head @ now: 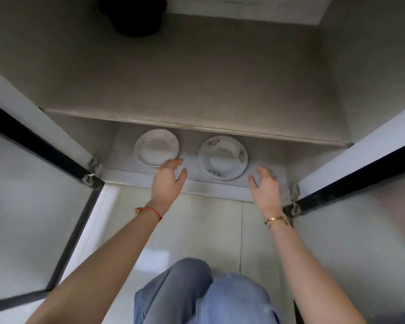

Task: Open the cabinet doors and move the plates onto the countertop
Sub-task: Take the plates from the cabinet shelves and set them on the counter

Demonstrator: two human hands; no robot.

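Two white plates lie flat on the cabinet floor [262, 181], under a shelf [197, 123], side by side and apart. The left plate [156, 148] is plain-looking with a faint rim pattern; the right plate [223, 157] has small floral marks on its rim. Neither is lifted.

The left hand [167, 180] reaches in, fingers spread and mostly straight, fingertips at the near edge of the left plate. Whether they touch the plate or just hover over it cannot be told; the hand is blurred. It grips nothing. The right hand [264, 187] is held just right of the right plate, above the cabinet's front lip, fingers loosely extended, holding nothing, not touching the plate.

The left wrist carries a red string bracelet [150, 210], the right wrist a gold bracelet [276, 219]. Both forearms are bare.

Both doors stand swung open. The left door [33, 206] has a frosted panel in a black frame, with hinges [90, 177] at the cabinet corner. The right door [360, 218] is the same type, with a hinge [294, 195] near the right hand.

The cabinet interior is grey and bare-looking above the shelf. A dark round object [132, 15] sits at the top back, out of focus, kind not clear.

Below the cabinet is a light tiled floor [211, 230]. The person's knees in blue jeans [208, 293] are at the bottom centre.
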